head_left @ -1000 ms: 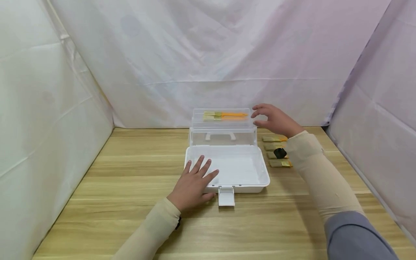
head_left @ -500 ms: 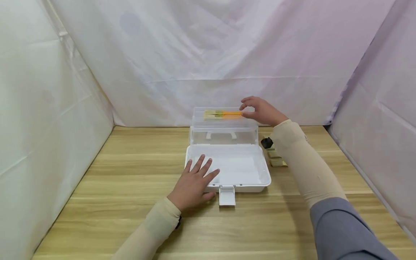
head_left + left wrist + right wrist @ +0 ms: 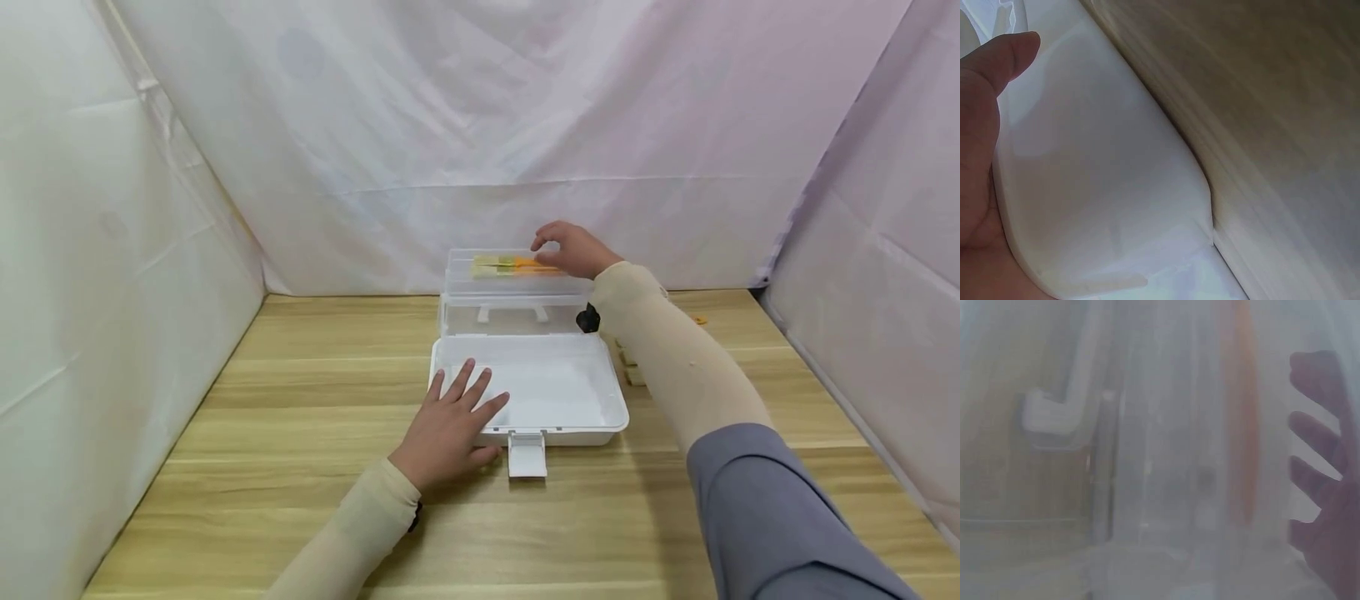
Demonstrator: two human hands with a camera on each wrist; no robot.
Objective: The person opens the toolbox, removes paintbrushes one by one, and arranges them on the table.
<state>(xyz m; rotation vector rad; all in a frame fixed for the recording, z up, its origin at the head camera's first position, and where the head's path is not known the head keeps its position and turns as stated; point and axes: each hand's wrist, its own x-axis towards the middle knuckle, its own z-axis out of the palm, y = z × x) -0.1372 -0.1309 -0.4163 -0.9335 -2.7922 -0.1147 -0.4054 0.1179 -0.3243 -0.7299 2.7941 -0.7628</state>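
An opened white plastic box [image 3: 555, 379] sits mid-table, its clear lid raised behind it. Inside the clear upper compartment [image 3: 517, 286] lie paintbrushes [image 3: 495, 267] with orange handles and pale bristles. My right hand [image 3: 573, 250] hovers over their handle ends with curved fingers. In the right wrist view, those fingers [image 3: 1316, 434] show apart from a blurred orange handle [image 3: 1244, 437]. With straight, spread fingers, my left hand [image 3: 450, 425] rests on the box's front left edge. The left wrist view shows the left thumb [image 3: 1013, 59] against the box's white wall.
More brushes [image 3: 634, 377] lie on the table right of the box, mostly hidden under my right forearm. A white latch [image 3: 527, 456] hangs at the box's front, and a white carry handle [image 3: 513, 313] shows on the lid. Pale cloth walls [image 3: 375, 125] enclose the table.
My right hand has moved left from beside the lid to over the brush handles. Its forearm now covers more of the brushes on the table. The left hand stays put.
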